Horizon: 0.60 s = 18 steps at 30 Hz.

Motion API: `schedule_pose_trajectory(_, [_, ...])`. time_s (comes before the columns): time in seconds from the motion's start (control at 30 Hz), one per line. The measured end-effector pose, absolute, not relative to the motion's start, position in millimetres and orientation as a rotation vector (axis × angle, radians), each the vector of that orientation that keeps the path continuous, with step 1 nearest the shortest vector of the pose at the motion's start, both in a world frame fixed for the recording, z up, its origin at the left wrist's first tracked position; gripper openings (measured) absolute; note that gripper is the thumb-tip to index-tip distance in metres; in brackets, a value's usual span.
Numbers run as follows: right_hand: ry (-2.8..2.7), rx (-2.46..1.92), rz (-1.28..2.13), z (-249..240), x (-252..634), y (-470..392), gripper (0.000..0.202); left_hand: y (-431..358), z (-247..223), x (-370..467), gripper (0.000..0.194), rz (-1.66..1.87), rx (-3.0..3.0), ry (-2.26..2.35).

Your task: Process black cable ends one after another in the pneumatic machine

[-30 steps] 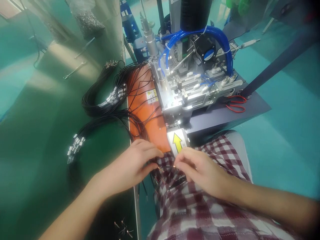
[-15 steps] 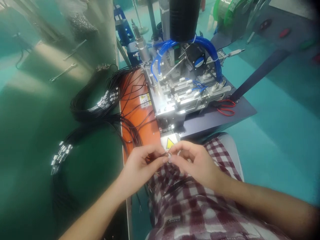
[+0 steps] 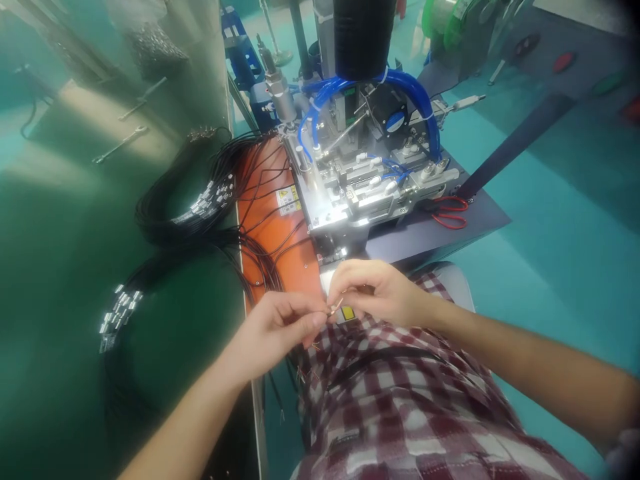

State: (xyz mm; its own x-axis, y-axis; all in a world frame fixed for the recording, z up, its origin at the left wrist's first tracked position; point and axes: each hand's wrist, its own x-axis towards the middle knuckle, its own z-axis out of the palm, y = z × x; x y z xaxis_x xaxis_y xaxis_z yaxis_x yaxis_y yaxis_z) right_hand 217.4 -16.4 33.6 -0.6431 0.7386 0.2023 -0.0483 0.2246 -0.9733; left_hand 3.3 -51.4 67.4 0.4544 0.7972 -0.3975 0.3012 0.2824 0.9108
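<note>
My left hand (image 3: 280, 323) pinches the end of a cable, where thin light and reddish wires (image 3: 336, 309) stick out between the fingertips. Close against it, my right hand (image 3: 373, 290) has its thumb and index finger pressed together at those same wires; whether they grip one is too small to tell. Both hands are above my lap, at the near end of the orange plate (image 3: 295, 257). A black cable (image 3: 395, 353) lies across the checkered cloth (image 3: 400, 413) below them.
Bundles of black cables with silvery ends (image 3: 213, 197) lie on the green table (image 3: 170, 300) at left. Ahead stands a metal machine (image 3: 360, 193) with blue tubes (image 3: 423, 93). A wrench (image 3: 120, 145) rests at the upper left, and a red cord (image 3: 450, 217) is on the machine base.
My right hand has moved slightly up and turned, uncovering the wires at the fingertips. My left hand stays nearly in place. The view has shifted slightly.
</note>
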Motion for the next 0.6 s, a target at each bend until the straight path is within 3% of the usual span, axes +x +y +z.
schedule_pose_trajectory(0.13, [-2.085, -0.450, 1.239, 29.0, 217.1, -2.1, 0.016, -43.9, 66.4, 3.9, 0.027, 0.256, 1.178, 1.007])
schedule_pose_trajectory(0.3, [-2.344, -0.462, 0.859, 29.4, 220.4, 7.9, 0.023, -44.6, 59.5, 14.0, 0.029, 0.323, 1.093, 1.009])
schedule_pose_trajectory(0.6, [-1.813, -0.947, 0.976, 35.6, 226.3, -12.2, 0.017, -45.0, 53.0, 27.4, 0.023, 0.692, 0.876, 1.175])
